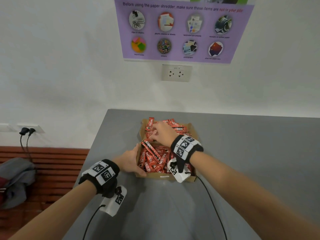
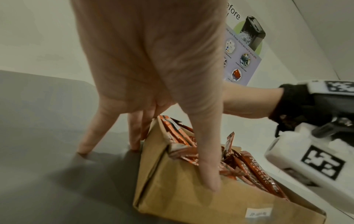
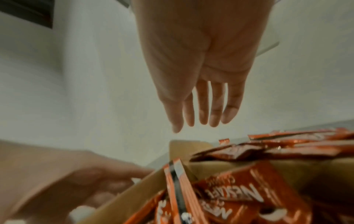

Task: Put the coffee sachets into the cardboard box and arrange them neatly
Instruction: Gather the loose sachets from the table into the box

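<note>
From my seat, the biggest thing here is the grey table (image 1: 242,153), pushed against a white wall that carries a purple shredder poster (image 1: 183,30). On the table sits the cardboard box (image 1: 164,177), a shallow open tray, already heaped with red coffee sachets (image 1: 155,160). They lie at all angles; some at the far end overhang the rim, so I judge the filling mostly done and the tidying not yet.

My left hand (image 1: 129,161) braces the box's near left corner: the thumb lies over the front wall and the fingers (image 2: 134,136) run down the outside of the side wall to the tabletop. It is spread and nearly straight, pressing rather than clutching, which should keep the light box from sliding while the other hand works.

My right hand (image 1: 162,132) reaches over the far half of the pile. In the wrist view its fingers (image 3: 203,106) hang straight and together, gripping nothing. From the head view the fingertips seem to meet the sachets near the middle, but I cannot tell whether they truly touch.

One sachet (image 1: 150,149) stands propped diagonally above the rest, a likely next candidate for laying flat.
</note>
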Motion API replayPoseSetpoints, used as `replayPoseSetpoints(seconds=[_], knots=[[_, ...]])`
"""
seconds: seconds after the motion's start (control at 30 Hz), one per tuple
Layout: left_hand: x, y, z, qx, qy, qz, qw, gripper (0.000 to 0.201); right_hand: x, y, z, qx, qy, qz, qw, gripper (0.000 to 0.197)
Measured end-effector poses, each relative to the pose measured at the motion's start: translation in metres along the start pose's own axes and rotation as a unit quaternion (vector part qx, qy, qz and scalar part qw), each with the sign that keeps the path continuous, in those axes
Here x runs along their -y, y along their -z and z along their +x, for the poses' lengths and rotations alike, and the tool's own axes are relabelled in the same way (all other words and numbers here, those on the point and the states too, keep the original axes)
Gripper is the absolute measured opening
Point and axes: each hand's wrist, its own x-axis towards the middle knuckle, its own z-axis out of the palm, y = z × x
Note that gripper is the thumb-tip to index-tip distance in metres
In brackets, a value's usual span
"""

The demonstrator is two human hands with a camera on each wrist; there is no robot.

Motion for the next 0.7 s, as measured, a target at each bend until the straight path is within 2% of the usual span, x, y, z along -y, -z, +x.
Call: replayPoseSetpoints(seconds=[0.07, 0.17, 0.23, 0.3, 0.37, 0.53, 0.7], knots=[[0.002, 0.0, 0.001, 0.0, 0.005, 0.002, 1.0, 0.126, 0.0, 0.007, -0.012, -0.017, -0.029, 0.037, 0.999, 0.02], [0.001, 0.001, 0.002, 0.003, -0.003, 0.001, 1.0, 0.123, 0.008, -0.003, -0.032, 0.076, -0.052, 0.045, 0.995, 0.028], [0.001, 0.0, 0.002, -0.004, -0.01, 0.001, 1.0, 0.115, 0.012, -0.018, -0.041, 0.121, -0.037, 0.007, 0.992, 0.046], [0.001, 0.0, 0.001, -0.017, -0.016, 0.007, 1.0, 0.109, 0.015, -0.029, -0.043, 0.157, -0.038, -0.039, 0.986, 0.073], [-0.001, 0.0, 0.0, -0.025, -0.021, 0.013, 0.999, 0.107, 0.02, -0.035, -0.041, 0.178, -0.056, -0.071, 0.98, 0.087], [-0.005, -0.001, -0.001, -0.033, -0.025, 0.025, 0.999, 0.104, 0.036, -0.048, -0.041, 0.167, -0.043, -0.138, 0.975, 0.084], [-0.005, -0.002, -0.001, -0.036, -0.027, 0.016, 0.999, 0.103, 0.041, -0.056, -0.041, 0.12, -0.057, -0.13, 0.983, 0.066]])
